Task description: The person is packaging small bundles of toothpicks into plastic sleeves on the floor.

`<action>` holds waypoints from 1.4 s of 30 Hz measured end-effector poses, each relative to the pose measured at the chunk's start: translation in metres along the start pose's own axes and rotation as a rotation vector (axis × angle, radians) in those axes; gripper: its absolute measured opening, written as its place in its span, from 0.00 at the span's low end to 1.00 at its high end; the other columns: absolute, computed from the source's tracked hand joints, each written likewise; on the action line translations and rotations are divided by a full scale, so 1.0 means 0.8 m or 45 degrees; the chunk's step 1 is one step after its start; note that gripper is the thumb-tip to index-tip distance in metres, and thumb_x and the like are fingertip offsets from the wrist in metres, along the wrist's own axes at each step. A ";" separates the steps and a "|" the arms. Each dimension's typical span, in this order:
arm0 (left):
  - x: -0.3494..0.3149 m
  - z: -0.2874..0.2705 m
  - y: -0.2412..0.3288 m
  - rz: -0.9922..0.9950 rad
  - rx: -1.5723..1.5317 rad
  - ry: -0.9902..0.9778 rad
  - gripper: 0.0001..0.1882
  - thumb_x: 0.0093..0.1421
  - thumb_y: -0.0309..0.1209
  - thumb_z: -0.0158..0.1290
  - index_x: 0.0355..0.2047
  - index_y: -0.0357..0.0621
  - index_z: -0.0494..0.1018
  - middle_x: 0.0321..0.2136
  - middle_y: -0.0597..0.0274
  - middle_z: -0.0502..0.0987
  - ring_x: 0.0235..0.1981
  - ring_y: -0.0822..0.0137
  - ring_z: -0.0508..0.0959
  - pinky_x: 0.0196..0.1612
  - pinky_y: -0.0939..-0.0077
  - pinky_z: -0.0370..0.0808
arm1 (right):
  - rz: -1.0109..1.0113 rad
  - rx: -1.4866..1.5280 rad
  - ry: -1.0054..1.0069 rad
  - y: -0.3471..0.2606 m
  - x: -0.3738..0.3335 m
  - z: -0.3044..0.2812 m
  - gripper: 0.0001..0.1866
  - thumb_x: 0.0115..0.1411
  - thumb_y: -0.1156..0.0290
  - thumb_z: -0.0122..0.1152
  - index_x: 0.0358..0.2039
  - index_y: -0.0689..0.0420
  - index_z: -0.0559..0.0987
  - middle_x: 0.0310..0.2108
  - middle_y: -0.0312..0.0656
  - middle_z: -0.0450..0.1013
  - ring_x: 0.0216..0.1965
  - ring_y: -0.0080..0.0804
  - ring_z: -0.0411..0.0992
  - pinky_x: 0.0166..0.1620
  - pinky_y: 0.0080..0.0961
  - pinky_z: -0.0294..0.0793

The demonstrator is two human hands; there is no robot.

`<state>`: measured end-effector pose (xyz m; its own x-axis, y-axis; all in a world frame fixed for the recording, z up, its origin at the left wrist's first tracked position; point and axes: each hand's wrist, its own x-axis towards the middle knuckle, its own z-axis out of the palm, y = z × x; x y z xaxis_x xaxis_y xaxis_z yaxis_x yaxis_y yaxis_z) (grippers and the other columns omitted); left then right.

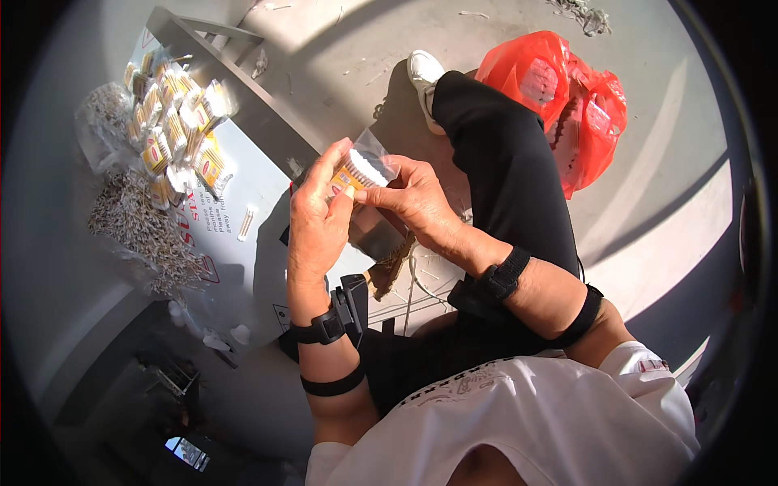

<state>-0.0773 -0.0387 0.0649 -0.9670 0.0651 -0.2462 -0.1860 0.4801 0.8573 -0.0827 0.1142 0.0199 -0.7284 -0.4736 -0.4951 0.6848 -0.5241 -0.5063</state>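
Note:
Between my two hands is a clear plastic packet of cotton swabs (365, 172), its white tips showing at the top and a yellow-orange label below. My left hand (318, 212) grips the packet's left side, thumb pressed on the label and fingers behind it. From the right, my right hand (423, 202) pinches the packet's lower right edge between thumb and fingers. A loose, see-through flap of the bag stands up above the swab tips. On the table to the left, a heap of filled swab packets (174, 121) lies beside a large pile of loose cotton swabs (142, 231).
A few swabs (248, 223) lie apart on the pale printed tabletop (231, 170). A bulging clear bag (105, 121) sits at the table's far left. Red plastic bags (559, 105) with packs inside stand on the floor beyond my knee. Scattered swabs lie on the floor.

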 end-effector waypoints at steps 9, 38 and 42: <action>0.076 -0.047 0.018 -0.396 -0.127 -0.629 0.31 0.48 0.16 0.59 0.55 0.35 0.68 0.36 0.66 0.76 0.34 0.79 0.70 0.41 0.84 0.70 | -0.278 -0.287 0.261 0.029 0.007 0.008 0.13 0.51 0.73 0.69 0.35 0.64 0.77 0.27 0.38 0.77 0.30 0.18 0.72 0.33 0.21 0.73; 0.097 -0.037 0.001 -0.466 -0.339 -0.709 0.28 0.46 0.12 0.59 0.49 0.34 0.69 0.32 0.62 0.77 0.33 0.76 0.77 0.35 0.84 0.77 | -0.337 -0.333 0.398 0.048 0.014 0.012 0.10 0.50 0.73 0.69 0.25 0.65 0.76 0.19 0.43 0.72 0.24 0.20 0.67 0.29 0.27 0.70; 0.094 -0.040 0.011 -0.453 -0.325 -0.722 0.28 0.46 0.12 0.57 0.51 0.34 0.69 0.34 0.62 0.77 0.35 0.75 0.76 0.40 0.82 0.75 | -0.345 -0.461 0.394 0.045 0.014 0.010 0.12 0.49 0.70 0.70 0.26 0.65 0.77 0.20 0.44 0.73 0.24 0.23 0.70 0.30 0.28 0.71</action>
<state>-0.1573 -0.0577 0.0683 -0.6139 0.4205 -0.6681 -0.5753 0.3412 0.7434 -0.0663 0.0844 0.0021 -0.8774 -0.0966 -0.4698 0.4761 -0.2952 -0.8284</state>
